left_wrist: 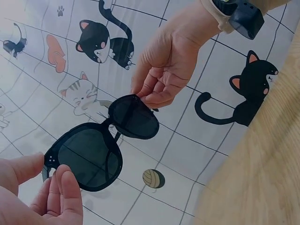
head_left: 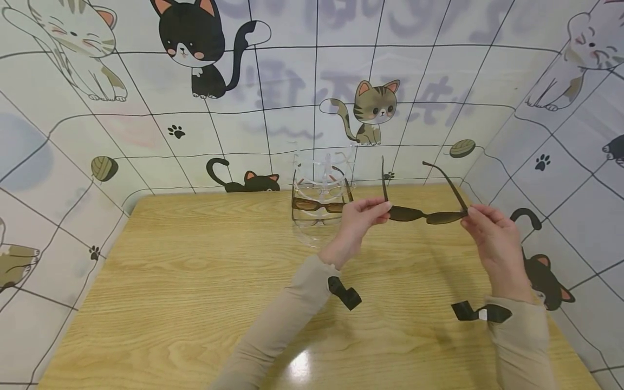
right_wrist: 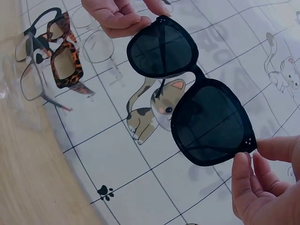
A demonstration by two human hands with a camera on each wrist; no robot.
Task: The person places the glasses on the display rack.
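Observation:
Black sunglasses (head_left: 407, 214) with dark lenses are held up above the right part of the table, both temples unfolded and pointing away toward the wall. My left hand (head_left: 359, 219) pinches the left hinge corner of the frame between thumb and fingers. At the opposite corner, my right hand (head_left: 494, 238) pinches the frame the same way. Three small light dots mark the corner of the sunglasses (right_wrist: 208, 122) in the right wrist view. Both lenses (left_wrist: 89, 157) show whole in the left wrist view, between the two hands.
Behind my left hand stands a clear display rack (head_left: 312, 238) with several pairs of glasses, among them a tortoiseshell pair (right_wrist: 65, 63) with brownish lenses. The wooden table (head_left: 195, 281) meets a cat-patterned wall covering (head_left: 287, 119) at the back and on the sides.

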